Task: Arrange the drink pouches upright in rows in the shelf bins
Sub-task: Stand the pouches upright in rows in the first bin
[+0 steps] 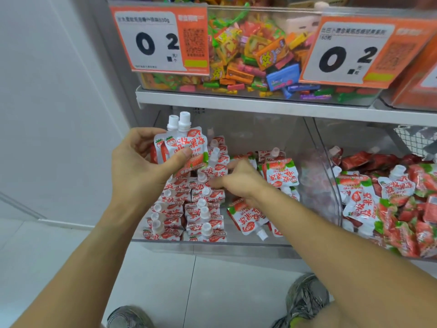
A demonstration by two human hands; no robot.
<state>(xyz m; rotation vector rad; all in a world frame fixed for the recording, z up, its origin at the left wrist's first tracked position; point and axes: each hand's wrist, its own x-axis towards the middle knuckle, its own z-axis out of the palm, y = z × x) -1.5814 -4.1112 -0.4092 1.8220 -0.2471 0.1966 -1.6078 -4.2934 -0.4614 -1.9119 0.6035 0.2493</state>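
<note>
White-and-red held pouches [183,147], two together, caps up, above clear bin [212,242]; left hand [142,162] grips them, thumb clamped across the front. Two upright rows [189,209] fill the bin's left side; loose pouches [279,174] lie at right. Right hand [238,178] reaches among them, fingers hidden, grip unclear. Candy bin [260,55] above.

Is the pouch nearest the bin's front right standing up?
No. The white strawberry-printed spouted pouch lies tipped, cap pointing toward the clear bin's front wall.

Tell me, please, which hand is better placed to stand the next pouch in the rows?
Left, probably: the left hand already holds two pouches upright above the rows; the right hand reaches among loose ones.
</note>
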